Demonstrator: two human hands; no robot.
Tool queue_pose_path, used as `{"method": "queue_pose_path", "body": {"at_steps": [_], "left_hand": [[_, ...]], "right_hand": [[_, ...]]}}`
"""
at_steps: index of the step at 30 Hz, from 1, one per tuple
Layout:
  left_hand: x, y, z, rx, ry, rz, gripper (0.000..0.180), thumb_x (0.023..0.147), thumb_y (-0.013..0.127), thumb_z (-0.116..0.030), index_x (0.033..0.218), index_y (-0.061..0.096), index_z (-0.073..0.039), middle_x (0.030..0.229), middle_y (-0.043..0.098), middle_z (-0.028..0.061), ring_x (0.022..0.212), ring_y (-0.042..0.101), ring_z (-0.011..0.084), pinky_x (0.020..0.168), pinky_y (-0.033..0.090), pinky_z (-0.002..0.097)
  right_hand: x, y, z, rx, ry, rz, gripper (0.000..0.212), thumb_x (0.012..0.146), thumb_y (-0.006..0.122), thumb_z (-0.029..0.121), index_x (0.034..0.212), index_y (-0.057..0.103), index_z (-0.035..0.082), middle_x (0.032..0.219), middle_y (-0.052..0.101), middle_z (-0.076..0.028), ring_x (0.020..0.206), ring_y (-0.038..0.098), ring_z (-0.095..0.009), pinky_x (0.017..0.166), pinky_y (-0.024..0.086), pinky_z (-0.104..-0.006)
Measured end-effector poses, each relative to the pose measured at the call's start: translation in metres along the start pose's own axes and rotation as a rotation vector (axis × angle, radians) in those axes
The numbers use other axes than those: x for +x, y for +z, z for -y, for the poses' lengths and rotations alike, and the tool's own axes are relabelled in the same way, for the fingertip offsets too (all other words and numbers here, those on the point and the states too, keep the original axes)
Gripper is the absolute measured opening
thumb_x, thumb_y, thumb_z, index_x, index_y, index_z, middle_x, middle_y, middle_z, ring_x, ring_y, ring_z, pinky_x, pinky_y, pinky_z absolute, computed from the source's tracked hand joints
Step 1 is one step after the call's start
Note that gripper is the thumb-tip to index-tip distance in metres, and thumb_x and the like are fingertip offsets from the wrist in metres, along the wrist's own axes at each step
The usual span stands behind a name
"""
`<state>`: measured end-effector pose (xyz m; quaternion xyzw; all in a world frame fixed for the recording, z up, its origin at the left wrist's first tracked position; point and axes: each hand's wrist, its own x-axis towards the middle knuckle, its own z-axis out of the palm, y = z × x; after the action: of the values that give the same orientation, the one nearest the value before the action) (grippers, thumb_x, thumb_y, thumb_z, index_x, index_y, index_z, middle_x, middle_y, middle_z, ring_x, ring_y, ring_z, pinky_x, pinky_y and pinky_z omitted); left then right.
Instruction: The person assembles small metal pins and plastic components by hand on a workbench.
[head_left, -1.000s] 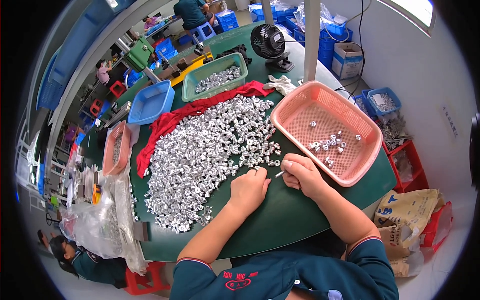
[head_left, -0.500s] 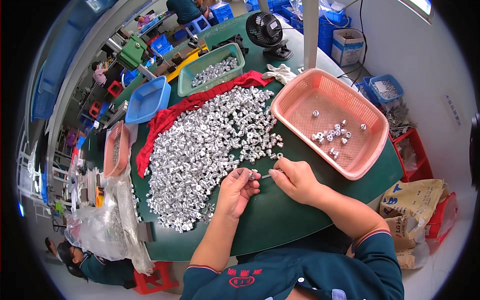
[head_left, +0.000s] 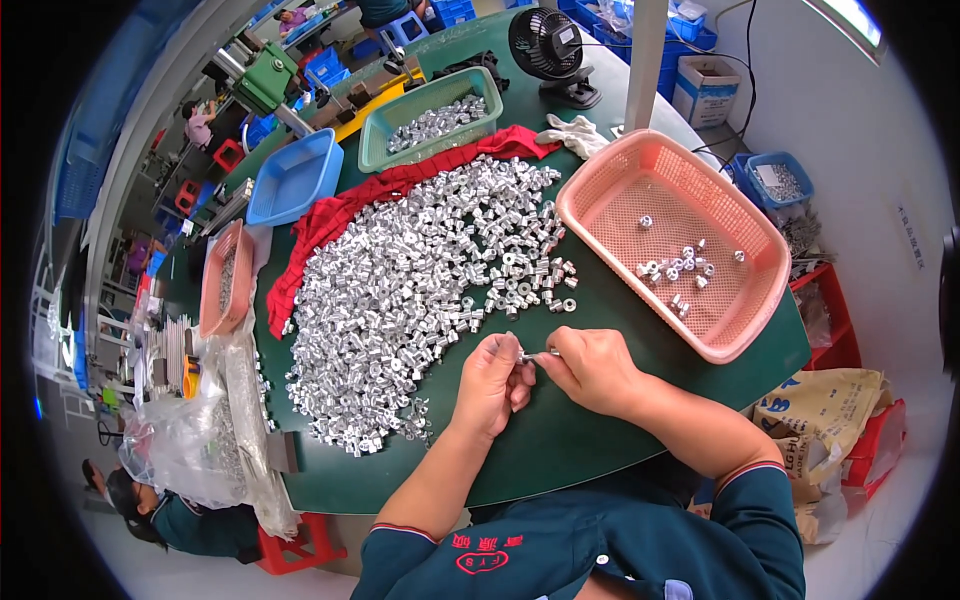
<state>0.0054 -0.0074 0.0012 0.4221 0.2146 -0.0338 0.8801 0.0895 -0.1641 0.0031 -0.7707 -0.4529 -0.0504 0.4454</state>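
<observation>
Near the front of the green table, my left hand [head_left: 490, 388] pinches a small silver metal bushing [head_left: 522, 355] between thumb and fingers. My right hand [head_left: 598, 372] is closed on a thin metal rod [head_left: 540, 355], whose end meets the bushing. Most of the rod is hidden in the fingers, and whether it sits inside the bushing's hole I cannot tell. Beyond my hands spreads a large pile of loose silver bushings [head_left: 385, 295]. A pink mesh basket [head_left: 583, 200] to the right has several bushings [head_left: 688, 262] on its bottom.
A red cloth [head_left: 345, 205] borders the pile's far side. Behind it stand a green basket [head_left: 375, 140] of metal parts and a blue tray [head_left: 290, 190]. A black fan [head_left: 548, 45] and white gloves [head_left: 575, 135] are at the back. Plastic bags [head_left: 190, 430] lie at left; a person [head_left: 190, 520] sits there.
My hands have come together, so the rod that showed apart from the bushing now meets it. The left fingers have curled in more. The view has shifted slightly.
</observation>
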Motion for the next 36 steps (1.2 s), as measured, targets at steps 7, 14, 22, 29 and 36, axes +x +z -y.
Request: {"method": "queue_pose_path", "body": {"at_steps": [7, 14, 22, 29, 36], "left_hand": [[0.002, 0.005, 0.001, 0.075, 0.127, 0.018, 0.017, 0.095, 0.056, -0.022, 0.096, 0.047, -0.008, 0.075, 0.062, 0.0089, 0.051, 0.051, 0.0112, 0.045, 0.039, 0.0213], [-0.002, 0.007, -0.004, 0.221, 0.238, 0.105, 0.017, 0.094, 0.055, -0.016, 0.104, 0.047, -0.004, 0.084, 0.063, 0.0107, 0.060, 0.056, 0.0124, 0.054, 0.045, 0.0227], [-0.006, 0.006, -0.006, 0.374, 0.286, 0.160, 0.020, 0.095, 0.053, -0.016, 0.107, 0.049, -0.001, 0.081, 0.062, 0.0122, 0.059, 0.057, 0.0151, 0.054, 0.046, 0.0250], [-0.008, 0.006, -0.006, 0.317, 0.148, 0.096, 0.025, 0.097, 0.050, -0.028, 0.092, 0.053, -0.004, 0.064, 0.054, 0.0059, 0.047, 0.046, 0.0106, 0.041, 0.034, 0.0209], [-0.010, 0.009, -0.008, 0.362, 0.119, 0.055, 0.036, 0.098, 0.048, -0.036, 0.080, 0.053, -0.005, 0.061, 0.047, -0.0004, 0.047, 0.039, 0.0071, 0.041, 0.026, 0.0204]], "right_hand": [[0.002, -0.002, 0.001, 0.002, -0.012, -0.007, 0.022, 0.084, 0.065, 0.017, 0.076, 0.049, 0.004, 0.060, 0.057, -0.012, 0.056, 0.061, -0.031, 0.048, 0.046, -0.0389], [0.002, -0.006, 0.001, 0.013, 0.119, 0.010, 0.021, 0.088, 0.061, 0.019, 0.081, 0.052, 0.002, 0.061, 0.059, -0.015, 0.055, 0.061, -0.033, 0.049, 0.047, -0.0407], [0.004, -0.011, 0.000, 0.217, 0.251, 0.098, 0.021, 0.089, 0.059, 0.020, 0.084, 0.053, 0.001, 0.062, 0.058, -0.016, 0.057, 0.060, -0.034, 0.050, 0.046, -0.0405], [0.002, -0.009, 0.000, -0.012, -0.146, -0.043, 0.022, 0.079, 0.069, 0.015, 0.082, 0.051, 0.004, 0.063, 0.054, -0.010, 0.055, 0.058, -0.029, 0.049, 0.045, -0.0383], [0.002, -0.009, 0.002, -0.105, -0.241, -0.046, 0.022, 0.076, 0.070, 0.015, 0.079, 0.051, 0.004, 0.062, 0.053, -0.009, 0.055, 0.057, -0.028, 0.049, 0.045, -0.0377]]}}
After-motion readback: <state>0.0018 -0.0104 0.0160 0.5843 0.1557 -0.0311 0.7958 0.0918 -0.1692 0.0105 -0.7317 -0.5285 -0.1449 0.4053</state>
